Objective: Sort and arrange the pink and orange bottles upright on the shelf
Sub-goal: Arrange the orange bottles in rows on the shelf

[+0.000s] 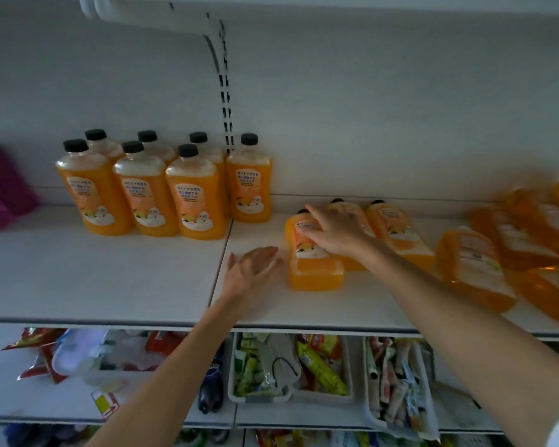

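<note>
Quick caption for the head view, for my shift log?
Right hand grips a lying orange bottle on the white shelf, left hand open beside it, seven upright bottles at left.

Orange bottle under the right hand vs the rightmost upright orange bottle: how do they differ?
Pose: the lying orange bottle is flat on the shelf, cap toward the wall; the rightmost upright orange bottle stands.
Contact: the right hand grips the lying one; the upright one is untouched.
Shared: orange liquid, black cap, same label.
</note>
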